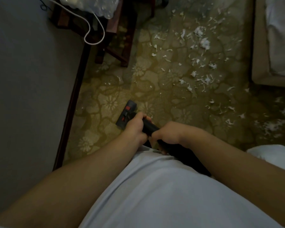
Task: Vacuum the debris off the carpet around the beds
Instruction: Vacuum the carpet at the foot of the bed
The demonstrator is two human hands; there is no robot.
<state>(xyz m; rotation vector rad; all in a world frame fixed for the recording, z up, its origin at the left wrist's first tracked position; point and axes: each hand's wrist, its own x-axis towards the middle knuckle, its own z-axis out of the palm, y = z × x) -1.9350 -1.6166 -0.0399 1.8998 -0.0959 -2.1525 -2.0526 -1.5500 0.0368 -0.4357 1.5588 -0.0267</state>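
Both hands grip a black vacuum wand (pixel 149 128). My left hand (pixel 136 127) holds it further forward, my right hand (pixel 167 135) just behind. The wand's black floor head (pixel 126 113), with red buttons, lies on the green flowered carpet (pixel 179 99) close to the left wall. White paper scraps (pixel 199 61) are scattered over the carpet to the right and ahead of the floor head. A thinner scatter of scraps (pixel 270 125) lies at the right edge. The wand's rear end disappears under my right forearm.
A grey wall (pixel 28 79) with dark skirting runs along the left. A dark wooden stand (pixel 115 38) with a white cable (pixel 92 33) and a plastic bag (pixel 92 5) is ahead left. A bed (pixel 275 46) fills the upper right; white bedding (pixel 271 155) shows at the right.
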